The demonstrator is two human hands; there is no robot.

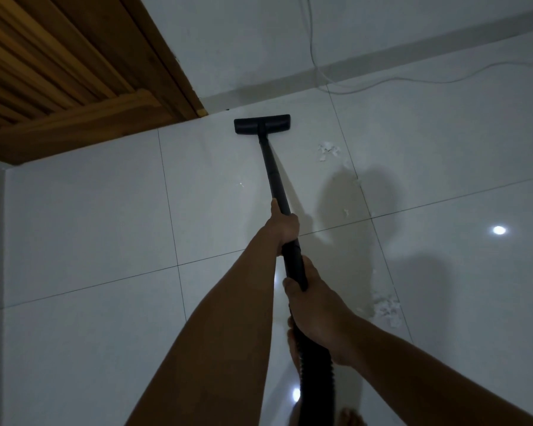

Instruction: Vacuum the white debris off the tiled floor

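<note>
A black vacuum wand [273, 167] runs from my hands to its flat floor head [262, 124], which rests on the white tiled floor [90, 226] right at the wall's base. My left hand [285, 227] grips the wand partway down. My right hand [313, 305] grips it lower, where the ribbed hose [316, 379] begins. White debris [328, 151] lies in a small patch right of the head. A larger patch of white debris [386, 310] lies right of my right hand, with small flecks [346, 212] between the two.
A wooden slatted door [43, 72] and its frame fill the upper left. A thin white cable [382, 84] trails along the floor by the grey skirting at the upper right. My bare toes [350, 418] show at the bottom edge.
</note>
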